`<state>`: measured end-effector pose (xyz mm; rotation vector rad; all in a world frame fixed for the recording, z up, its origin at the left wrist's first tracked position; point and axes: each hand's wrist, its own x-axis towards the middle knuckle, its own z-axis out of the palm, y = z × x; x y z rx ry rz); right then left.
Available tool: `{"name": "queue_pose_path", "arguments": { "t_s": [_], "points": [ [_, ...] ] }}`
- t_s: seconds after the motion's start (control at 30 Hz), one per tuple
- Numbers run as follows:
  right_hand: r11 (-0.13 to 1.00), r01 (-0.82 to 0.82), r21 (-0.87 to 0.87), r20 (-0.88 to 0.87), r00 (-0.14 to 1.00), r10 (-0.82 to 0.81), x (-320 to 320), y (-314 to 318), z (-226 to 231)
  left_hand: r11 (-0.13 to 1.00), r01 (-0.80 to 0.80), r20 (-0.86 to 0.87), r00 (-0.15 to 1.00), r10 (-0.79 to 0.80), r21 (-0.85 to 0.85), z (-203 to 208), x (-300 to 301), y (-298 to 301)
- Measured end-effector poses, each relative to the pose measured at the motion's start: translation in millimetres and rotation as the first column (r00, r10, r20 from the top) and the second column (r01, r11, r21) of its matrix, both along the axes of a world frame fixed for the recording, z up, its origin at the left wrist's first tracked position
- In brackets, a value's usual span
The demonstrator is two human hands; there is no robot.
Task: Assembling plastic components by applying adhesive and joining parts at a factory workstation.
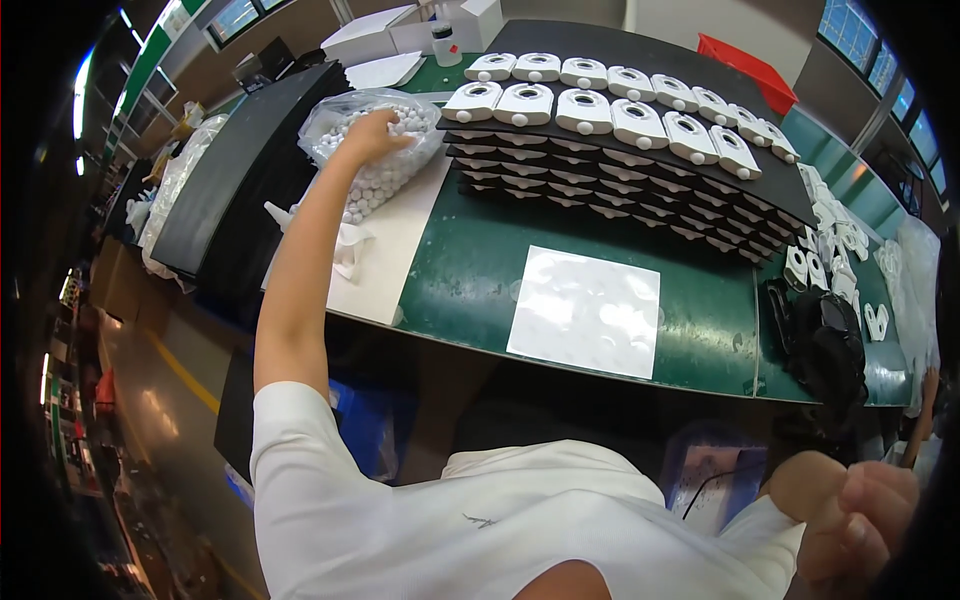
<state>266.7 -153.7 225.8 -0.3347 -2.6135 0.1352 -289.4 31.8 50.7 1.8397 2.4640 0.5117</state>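
My left hand is reaching into the clear bag of small white balls at the green bench's far left, fingers curled into them. My right hand is a loose fist, holding nothing, low right. Stacked black trays of white housings sit beside the bag.

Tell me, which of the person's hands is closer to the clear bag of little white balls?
Left. The left hand reaches into the bag of white balls at the bench's far left, while the right hand is curled low near the body, well away from it.
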Motion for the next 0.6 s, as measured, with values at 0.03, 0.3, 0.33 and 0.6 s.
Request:
{"name": "queue_pose_path", "arguments": {
  "t_s": [0.03, 0.3, 0.33, 0.6],
  "points": [
    [0.993, -0.022, 0.115, -0.242, 0.969, 0.049, 12, 7, -23, 0.999, 0.040, -0.106, 0.993, -0.041, -0.016, 4, 4, 2],
    [0.985, 0.163, -0.060, -0.480, 0.860, -0.171, 16, 58, -122, 0.955, -0.087, -0.413, 0.910, -0.040, -0.283, 25, 9, -3],
    [0.984, 0.145, -0.101, -0.463, 0.869, -0.176, 16, 60, -127, 0.970, -0.113, -0.456, 0.890, 0.002, -0.215, 15, 2, -1],
    [0.891, 0.382, -0.243, -0.347, 0.824, -0.448, 10, 62, -146, 0.944, -0.283, -0.508, 0.846, 0.161, -0.172, -9, -6, 32]
  ]
}}
